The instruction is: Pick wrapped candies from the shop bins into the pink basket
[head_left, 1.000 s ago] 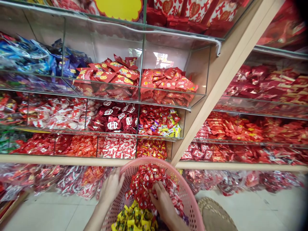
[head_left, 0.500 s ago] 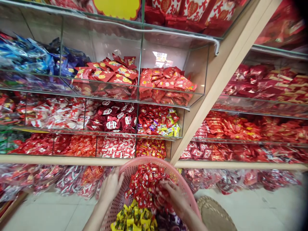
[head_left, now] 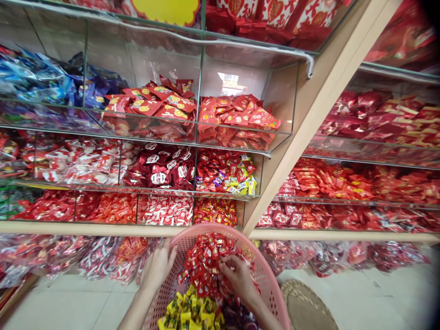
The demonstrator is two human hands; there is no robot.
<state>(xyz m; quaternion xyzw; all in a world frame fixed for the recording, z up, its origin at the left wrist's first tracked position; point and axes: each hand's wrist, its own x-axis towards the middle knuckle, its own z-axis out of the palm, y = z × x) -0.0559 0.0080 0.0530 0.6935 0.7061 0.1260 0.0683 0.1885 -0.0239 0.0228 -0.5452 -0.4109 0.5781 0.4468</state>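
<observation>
At the bottom centre of the frame, the left hand (head_left: 157,266) grips the left rim of a pink perforated basket (head_left: 268,280). Apart from it, the right hand (head_left: 239,278) curls over red-wrapped candies (head_left: 205,263) inside; whether it holds any, I cannot tell. Yellow-wrapped candies (head_left: 191,311) lie below them.

Basket (head_left: 277,287): near side cut off by the bottom edge.
Left hand (head_left: 158,266): hides part of the basket.
Right hand (head_left: 238,277): whether its fingertips grip anything cannot be told.
Red candies (head_left: 202,263): partly covered, print too small to read.
Yellow sign (head_left: 168,10): top cut off.
</observation>
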